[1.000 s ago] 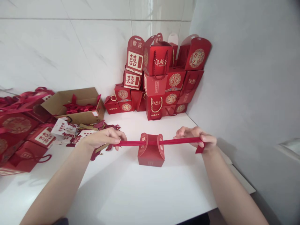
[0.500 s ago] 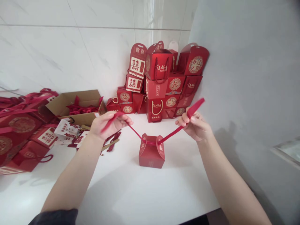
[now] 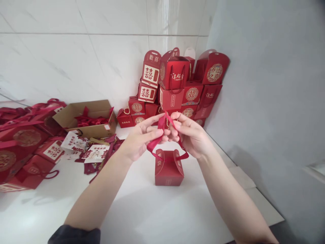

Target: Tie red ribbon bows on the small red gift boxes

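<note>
A small red gift box [image 3: 169,173] stands upright on the white table, its two curved top flaps meeting. A red satin ribbon [image 3: 161,130] runs through those flaps and rises in a loop above the box. My left hand [image 3: 142,137] pinches one part of the ribbon between its fingers. My right hand [image 3: 188,134] holds another part, close against the left fingers. Both hands are just above the box, and the fingers hide where the ribbon crosses.
A stack of red gift boxes [image 3: 175,84] stands in the corner behind my hands. To the left lie a cardboard carton [image 3: 86,122] holding red ribbons, red gift bags [image 3: 25,139] and printed white cards [image 3: 95,153]. A grey wall rises on the right.
My hands have moved from wide apart to close together above the box. The ribbon ends, spread outward earlier, are now drawn up and gathered into a loop between my fingers.
</note>
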